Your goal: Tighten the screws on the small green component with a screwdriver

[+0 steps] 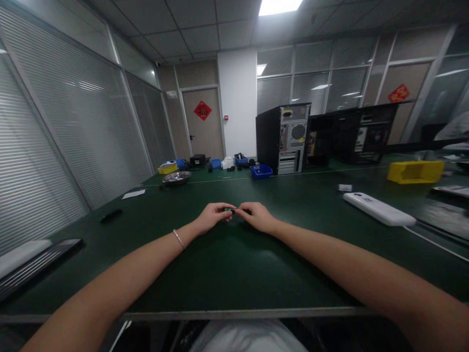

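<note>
Over the middle of the dark green table [234,274], my two hands meet at the fingertips. My left hand [214,216], with a beaded bracelet [179,239] at its wrist, pinches a small green piece [229,210] between thumb and fingers. From the other side my right hand [255,215] is closed in a pinch at the right end of that piece. Whatever lies between the right fingertips is too small to name.
Black computer cases [282,137] stand at the back right. A white power strip [379,209] and a yellow bin [415,172] lie to the right. A metal dish [177,178] and a blue tray [261,170] sit farther back. A dark slatted tray [40,266] is at the left.
</note>
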### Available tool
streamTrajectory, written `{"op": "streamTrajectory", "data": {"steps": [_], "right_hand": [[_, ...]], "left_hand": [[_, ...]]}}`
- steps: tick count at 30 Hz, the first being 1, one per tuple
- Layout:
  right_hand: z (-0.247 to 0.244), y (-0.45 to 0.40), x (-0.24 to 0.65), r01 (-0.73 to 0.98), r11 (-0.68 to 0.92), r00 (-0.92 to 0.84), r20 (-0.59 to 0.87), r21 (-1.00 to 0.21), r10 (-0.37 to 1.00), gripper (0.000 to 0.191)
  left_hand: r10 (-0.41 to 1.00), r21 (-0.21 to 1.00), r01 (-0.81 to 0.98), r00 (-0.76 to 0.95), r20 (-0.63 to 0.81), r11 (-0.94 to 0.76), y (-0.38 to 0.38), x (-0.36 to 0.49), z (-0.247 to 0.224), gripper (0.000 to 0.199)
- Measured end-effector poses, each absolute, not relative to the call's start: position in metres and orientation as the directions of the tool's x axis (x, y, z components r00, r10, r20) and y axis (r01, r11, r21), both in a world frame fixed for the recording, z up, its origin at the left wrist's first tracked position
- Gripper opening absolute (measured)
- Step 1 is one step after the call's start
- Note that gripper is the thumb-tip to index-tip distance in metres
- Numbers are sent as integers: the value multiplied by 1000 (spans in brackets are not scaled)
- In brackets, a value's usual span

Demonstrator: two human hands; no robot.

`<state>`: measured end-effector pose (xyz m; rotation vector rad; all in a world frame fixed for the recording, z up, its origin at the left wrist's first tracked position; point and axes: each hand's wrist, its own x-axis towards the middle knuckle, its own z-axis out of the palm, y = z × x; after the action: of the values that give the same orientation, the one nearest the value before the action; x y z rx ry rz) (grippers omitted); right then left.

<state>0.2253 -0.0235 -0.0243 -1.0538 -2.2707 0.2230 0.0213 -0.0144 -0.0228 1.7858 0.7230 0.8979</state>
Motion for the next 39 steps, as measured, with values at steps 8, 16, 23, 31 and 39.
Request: {"op": "streamTrajectory", "data": {"steps": [8, 16, 23, 31, 39], "right_hand": [[-25, -25, 225, 643, 680, -492, 491, -352, 719, 30], [-24, -25, 225, 628, 682, -495, 483, -375, 722, 31], [-24, -25, 225, 633, 700, -508, 503, -332, 699, 29], [-23, -26, 225, 633, 709, -521, 505, -313, 688, 29], [-21, -31, 224, 665, 707, -518, 531, -243, 670, 28]], "left_hand": [[789, 911, 133, 559, 256, -390, -14, 23, -23, 34], [787, 926, 88, 559, 261, -368, -13, 20, -24, 34], [779, 919, 118, 577, 244, -375, -16, 20, -19, 33], [793, 936, 75, 557, 246, -343, -13, 21, -25, 34], [809, 951, 48, 541, 232, -305, -12, 21, -25, 37]]}}
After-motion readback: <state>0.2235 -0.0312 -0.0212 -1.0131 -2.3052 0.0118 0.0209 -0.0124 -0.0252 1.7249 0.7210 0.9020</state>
